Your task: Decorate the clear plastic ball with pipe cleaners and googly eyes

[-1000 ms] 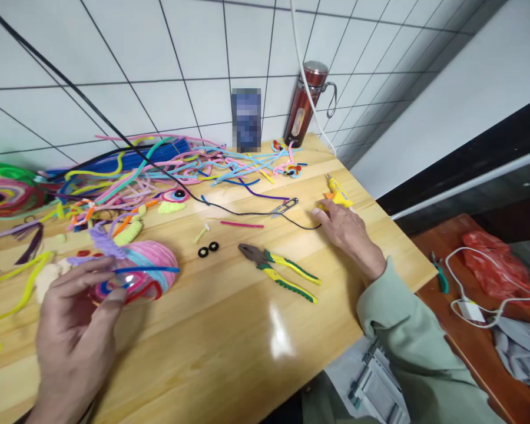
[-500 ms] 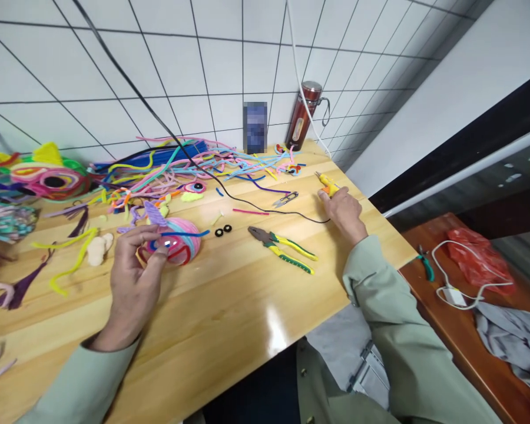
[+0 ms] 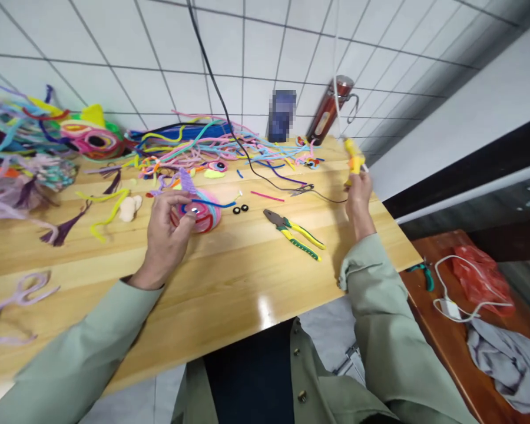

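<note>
My left hand (image 3: pixel 165 232) is closed on a round pink and multicoloured pipe-cleaner ornament (image 3: pixel 211 219), which rests at table level. A blue pipe cleaner (image 3: pixel 225 205) juts to the right from it, partly covered by my fingers. My right hand (image 3: pixel 361 197) grips a yellow glue gun (image 3: pixel 354 158), held up near the table's right edge with its nozzle upward. Between the hands lie two small black rings (image 3: pixel 241 209), a pink pipe-cleaner piece (image 3: pixel 267 196), small thread snips (image 3: pixel 302 189) and yellow-green pliers (image 3: pixel 295 234).
Along the wall runs a heap of pipe cleaners (image 3: pixel 203 141), with a finished-looking colourful mask-like piece (image 3: pixel 95 140) at left. A red-brown flask (image 3: pixel 329 112) and a pixelated phone-shaped object (image 3: pixel 282 116) stand behind. A black cord (image 3: pixel 221 97) crosses the table.
My right hand has lifted the glue gun from the tabletop and tipped its nozzle upward. My left hand keeps hold of the ornament. The whole view has shifted.
</note>
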Motion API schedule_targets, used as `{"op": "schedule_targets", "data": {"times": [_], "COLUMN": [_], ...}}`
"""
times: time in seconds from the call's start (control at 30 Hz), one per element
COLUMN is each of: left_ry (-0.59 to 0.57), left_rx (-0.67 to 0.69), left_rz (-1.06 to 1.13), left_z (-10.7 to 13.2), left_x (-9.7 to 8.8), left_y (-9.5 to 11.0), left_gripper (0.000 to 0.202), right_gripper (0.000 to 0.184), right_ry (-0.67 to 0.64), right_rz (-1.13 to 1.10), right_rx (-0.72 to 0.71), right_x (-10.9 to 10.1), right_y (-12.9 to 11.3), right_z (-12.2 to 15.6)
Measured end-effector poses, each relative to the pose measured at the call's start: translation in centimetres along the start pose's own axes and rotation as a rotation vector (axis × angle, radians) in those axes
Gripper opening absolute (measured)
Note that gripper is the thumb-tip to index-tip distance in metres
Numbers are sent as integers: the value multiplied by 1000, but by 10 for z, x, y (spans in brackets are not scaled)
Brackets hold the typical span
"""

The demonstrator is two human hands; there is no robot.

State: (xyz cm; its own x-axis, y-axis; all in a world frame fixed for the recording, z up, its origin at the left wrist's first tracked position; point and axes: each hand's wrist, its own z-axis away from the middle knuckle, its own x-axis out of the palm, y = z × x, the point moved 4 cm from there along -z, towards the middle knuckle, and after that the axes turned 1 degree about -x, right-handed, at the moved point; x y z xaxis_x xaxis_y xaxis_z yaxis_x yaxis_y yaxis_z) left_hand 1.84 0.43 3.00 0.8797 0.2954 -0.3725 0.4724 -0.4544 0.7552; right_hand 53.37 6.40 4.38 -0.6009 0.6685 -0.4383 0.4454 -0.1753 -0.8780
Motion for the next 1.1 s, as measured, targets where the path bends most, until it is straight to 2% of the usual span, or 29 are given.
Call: {"op": "schedule_targets", "data": {"times": [0.07,0.13,0.23,0.3,0.33,0.5,0.57,0.7,0.8,0.9,0.97,1.1], "left_ry": [21,4,-3,-10,-11,-3,1,-3,-7,0,2,5], "left_rx": [33,49,60,63,65,63,55,35,39,51,57,81], "left_rz": [7,29,39,48,50,64,87,117,114,99,101,112], "left_z": [0,0,1,1,1,2,2,2,1,0,1,2], "left_x": [0,2,3,3,4,6,7,8,9,10,11,12], "left_y": [-1,-2,-5,-5,-6,-7,-8,-9,-9,-10,-9,-9], "left_gripper": [21,18,22,23,23,23,22,20,22,25,25,23], "right_gripper": [19,21,30,33,33,33,30,24,23,26,31,45], "right_ry": [7,-65,-339,-519,-563,-652,-750,-932,-1032,-1186,-1257,-1285], "right_rz": [-312,-496,-670,-687,-685,-702,-658,-549,-578,-611,-623,-618], "right_rx": [-8,-20,-44,-84,-115,-237,-207,-34,78,166,182,126], "right_x": [5,15,33,43,46,46,48,63,78,89,91,91], "right_y": [-12,-27,-51,-68,-77,-114,-123,-133,-138,-143,-147,-154], "right_z": [2,10,32,51,60,97,113,147,165,178,182,184]}}
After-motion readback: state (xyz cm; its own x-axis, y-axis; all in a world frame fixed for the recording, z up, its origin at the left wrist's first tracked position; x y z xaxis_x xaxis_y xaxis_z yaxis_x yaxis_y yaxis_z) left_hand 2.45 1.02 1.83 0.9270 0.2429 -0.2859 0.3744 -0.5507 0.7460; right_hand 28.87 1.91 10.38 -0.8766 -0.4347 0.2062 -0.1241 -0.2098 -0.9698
